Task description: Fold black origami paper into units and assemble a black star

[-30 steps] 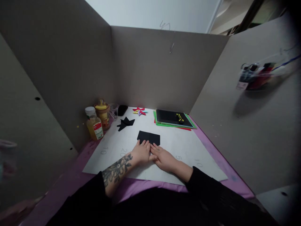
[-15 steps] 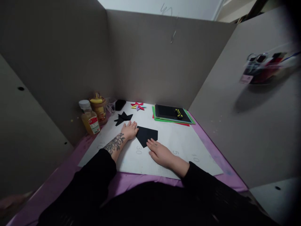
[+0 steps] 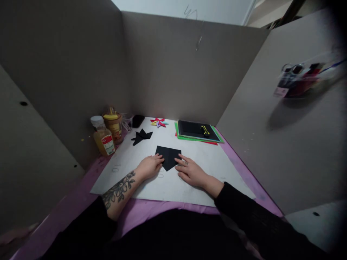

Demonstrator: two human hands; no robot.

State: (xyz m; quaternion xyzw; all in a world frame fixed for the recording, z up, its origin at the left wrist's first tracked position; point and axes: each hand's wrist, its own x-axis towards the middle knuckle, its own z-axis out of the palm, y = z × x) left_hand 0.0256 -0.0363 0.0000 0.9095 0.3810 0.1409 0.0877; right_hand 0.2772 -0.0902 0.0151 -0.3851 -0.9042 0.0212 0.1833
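A folded black paper point(image 3: 168, 156) with a point toward me lies on the white sheet point(image 3: 206, 162). My left hand point(image 3: 149, 167), with a tattooed forearm, rests at its lower left edge, fingertips touching it, fingers curled loosely and flat. On the paper's right edge lies my right hand point(image 3: 189, 171), fingers stretched out and pressing down. Neither hand lifts the paper off the sheet.
A black folded paper shape point(image 3: 141, 136) and a coloured paper star point(image 3: 159, 122) lie farther back. A stack of coloured sheets point(image 3: 199, 132) sits back right. Two bottles point(image 3: 103, 135) stand at the left wall. Cardboard walls enclose the desk; pens point(image 3: 300, 77) hang on the right wall.
My left hand drew back from the paper's far left side to its lower left edge. My right hand moved up onto the right edge. The paper changed from a rectangle to a pointed shape.
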